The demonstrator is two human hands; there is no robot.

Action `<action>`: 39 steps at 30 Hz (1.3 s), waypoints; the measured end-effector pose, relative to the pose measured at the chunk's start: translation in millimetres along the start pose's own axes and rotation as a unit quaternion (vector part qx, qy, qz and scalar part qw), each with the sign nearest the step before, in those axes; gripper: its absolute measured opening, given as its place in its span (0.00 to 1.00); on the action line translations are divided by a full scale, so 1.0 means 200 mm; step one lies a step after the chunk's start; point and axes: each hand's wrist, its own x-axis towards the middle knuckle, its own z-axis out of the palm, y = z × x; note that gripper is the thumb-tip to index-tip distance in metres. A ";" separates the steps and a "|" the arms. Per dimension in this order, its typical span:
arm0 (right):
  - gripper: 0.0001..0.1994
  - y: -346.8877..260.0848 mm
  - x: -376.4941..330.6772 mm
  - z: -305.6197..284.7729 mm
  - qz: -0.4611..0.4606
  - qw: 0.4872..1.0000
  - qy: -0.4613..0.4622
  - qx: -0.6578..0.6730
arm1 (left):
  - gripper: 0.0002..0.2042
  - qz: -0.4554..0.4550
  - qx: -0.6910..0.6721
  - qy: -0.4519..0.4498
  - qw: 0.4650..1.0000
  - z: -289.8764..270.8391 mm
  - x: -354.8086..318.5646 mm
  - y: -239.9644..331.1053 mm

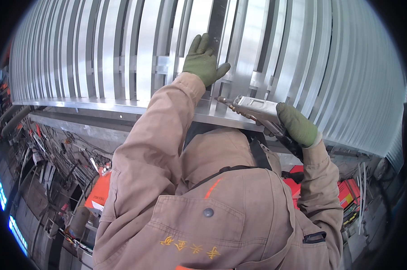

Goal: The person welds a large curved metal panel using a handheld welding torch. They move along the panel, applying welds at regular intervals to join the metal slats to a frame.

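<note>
My left hand (204, 63), in a green glove, lies with fingers spread on the long silver metal slats (196, 22), beside a dark gap between them. In my right hand (298, 125), also green-gloved, is a silver gun-shaped tool (257, 107) with a narrow nozzle and a dark lower part. Its nozzle (221, 100) points left, close to the near metal edge bar (208, 108) and just below my left wrist. The tool's brass-coloured parts show along its underside. Whether the nozzle touches the metal I cannot tell.
The slatted panel spans the far side, with narrow gaps between slats. A grey beam (77, 126) runs under its left edge. Cables and clutter (55, 157) lie on the floor at left, near an orange object (100, 189). Red items (348, 192) sit at right behind my arm.
</note>
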 end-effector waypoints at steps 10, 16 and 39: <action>0.33 0.13 -0.01 0.03 -0.235 0.918 0.109 -0.302 | 0.31 -0.011 -0.053 -0.111 0.992 -0.05 0.02 0.06; 0.33 0.02 -0.03 0.08 -0.033 0.997 0.065 -0.008 | 0.32 -0.005 -0.050 -0.093 0.994 -0.03 0.01 0.05; 0.50 0.26 -0.29 0.15 -0.070 0.970 0.156 0.175 | 0.32 -0.049 -0.041 -0.132 0.989 -0.04 0.04 0.09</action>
